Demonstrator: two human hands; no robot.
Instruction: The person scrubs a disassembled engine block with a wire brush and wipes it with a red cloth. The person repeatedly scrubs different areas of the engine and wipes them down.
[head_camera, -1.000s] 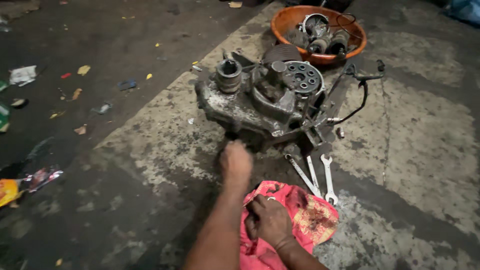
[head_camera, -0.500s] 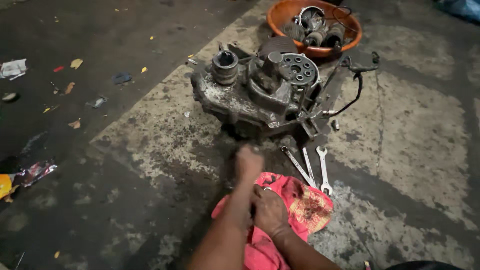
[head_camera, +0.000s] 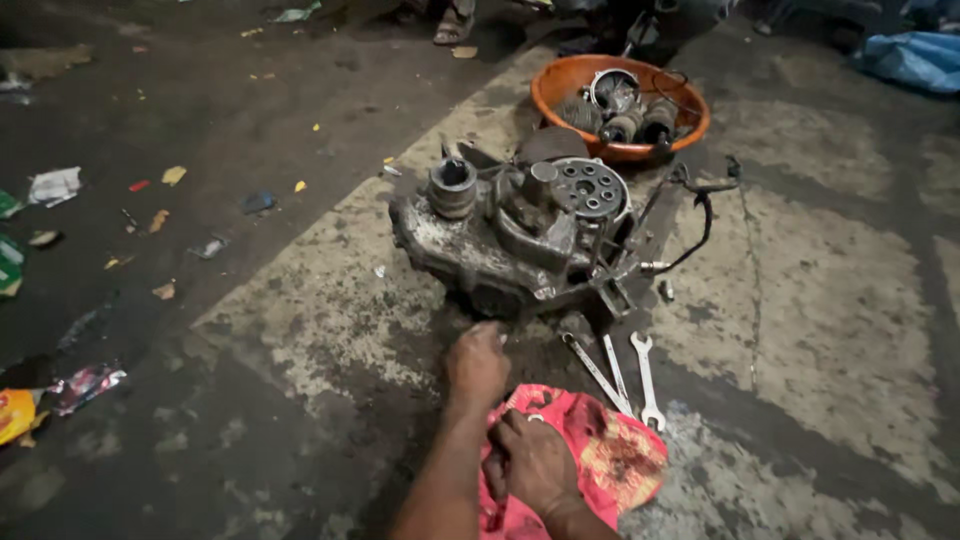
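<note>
Engine (head_camera: 525, 235) sits at twelve o'clock on the floor (head_camera: 820, 300); your clenched left hand (head_camera: 477, 362) nears its base, right hand (head_camera: 535, 462) grips the red rag (head_camera: 610, 455), so wiping looks next.

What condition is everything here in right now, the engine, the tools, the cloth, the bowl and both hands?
Engine block: resting on the floor, grimy, partly stripped.
Left hand: closed, just below the engine; whether it holds anything is hidden.
Right hand: pressed on the cloth, fingers curled.
Red cloth: crumpled on the floor, stained.
Wrenches: lying loose, untouched.
Orange bowl: upright, holding metal parts.
</note>
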